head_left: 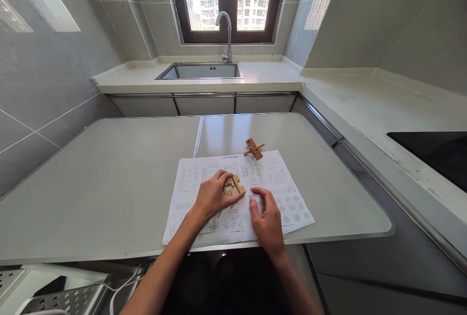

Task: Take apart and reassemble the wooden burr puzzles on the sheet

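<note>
My left hand (215,193) is closed around a cluster of notched wooden puzzle pieces (238,187), thumb along the near edge and fingers over the far one. The pieces lie together just above a printed instruction sheet (175,227) or on it; I cannot tell which. To the right of them rests my right hand (267,217), fingers curled and apart, with nothing between thumb and forefinger. The sheet carries small line drawings of puzzles. Past its top edge stands a small wooden assembly (254,149) of a flat piece crossed by rods.
Everything lies on a white folding table (109,178). Behind it is a counter with a steel sink (199,71) and a faucet (228,37) below a window. A counter with a black cooktop (434,154) runs along the right. White cables (120,288) hang at lower left.
</note>
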Action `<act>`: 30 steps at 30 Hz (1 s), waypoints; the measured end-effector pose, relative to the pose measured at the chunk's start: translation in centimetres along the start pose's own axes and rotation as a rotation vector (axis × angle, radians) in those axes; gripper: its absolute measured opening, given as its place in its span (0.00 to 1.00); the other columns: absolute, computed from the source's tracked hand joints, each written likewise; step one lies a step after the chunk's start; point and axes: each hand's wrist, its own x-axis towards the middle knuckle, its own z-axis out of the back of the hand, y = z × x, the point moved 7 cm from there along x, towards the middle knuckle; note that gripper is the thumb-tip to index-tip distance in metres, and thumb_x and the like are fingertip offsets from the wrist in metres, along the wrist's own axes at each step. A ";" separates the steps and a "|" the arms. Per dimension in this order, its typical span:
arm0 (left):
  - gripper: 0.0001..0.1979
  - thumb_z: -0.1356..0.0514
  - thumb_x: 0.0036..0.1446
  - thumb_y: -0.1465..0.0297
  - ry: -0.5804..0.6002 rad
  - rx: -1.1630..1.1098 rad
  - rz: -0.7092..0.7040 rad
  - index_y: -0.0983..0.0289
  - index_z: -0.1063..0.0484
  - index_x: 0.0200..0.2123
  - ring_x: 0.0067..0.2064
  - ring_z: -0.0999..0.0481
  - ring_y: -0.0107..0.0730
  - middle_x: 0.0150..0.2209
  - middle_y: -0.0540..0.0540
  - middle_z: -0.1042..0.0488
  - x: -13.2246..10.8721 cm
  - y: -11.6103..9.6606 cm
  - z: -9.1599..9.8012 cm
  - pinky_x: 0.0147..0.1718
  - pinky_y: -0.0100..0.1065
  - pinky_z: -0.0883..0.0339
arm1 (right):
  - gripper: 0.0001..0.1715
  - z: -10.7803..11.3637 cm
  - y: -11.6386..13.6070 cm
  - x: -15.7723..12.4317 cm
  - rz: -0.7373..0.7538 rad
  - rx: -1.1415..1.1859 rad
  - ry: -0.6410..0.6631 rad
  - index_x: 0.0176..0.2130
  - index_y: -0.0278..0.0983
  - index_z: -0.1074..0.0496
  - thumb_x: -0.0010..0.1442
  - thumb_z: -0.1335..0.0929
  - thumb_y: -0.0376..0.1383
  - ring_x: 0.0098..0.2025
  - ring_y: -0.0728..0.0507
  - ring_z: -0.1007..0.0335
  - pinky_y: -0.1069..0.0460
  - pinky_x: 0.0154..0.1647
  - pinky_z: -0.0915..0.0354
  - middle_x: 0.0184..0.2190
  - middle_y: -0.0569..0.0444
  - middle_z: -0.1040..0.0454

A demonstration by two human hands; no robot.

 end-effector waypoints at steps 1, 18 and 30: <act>0.28 0.31 0.54 0.51 -0.024 0.008 0.020 0.57 0.26 0.54 0.44 0.17 0.42 0.53 0.55 0.22 0.3 0.7 0.4 0.41 0.40 0.24 | 0.16 0.1 0.0 0.0 0.000 0.004 -0.004 0.53 0.39 0.28 0.71 0.36 0.43 0.58 0.36 0.28 0.40 0.57 0.30 0.53 0.44 0.23; 0.29 0.35 0.54 0.49 -0.196 0.196 0.288 0.59 0.25 0.53 0.47 0.19 0.43 0.53 0.55 0.22 0.7 12.9 8.2 0.41 0.36 0.28 | 0.17 -0.1 -0.3 -0.3 0.001 -0.018 0.018 0.53 0.40 0.27 0.71 0.36 0.44 0.57 0.35 0.27 0.42 0.53 0.28 0.54 0.45 0.23; 0.25 0.39 0.59 0.51 -0.505 0.246 0.330 0.62 0.25 0.51 0.34 0.23 0.36 0.52 0.59 0.26 0.2 10.4 10.8 0.33 0.35 0.34 | 0.16 -0.3 -0.6 0.8 -0.052 0.033 0.079 0.51 0.40 0.25 0.69 0.33 0.45 0.57 0.35 0.27 0.38 0.58 0.29 0.57 0.43 0.25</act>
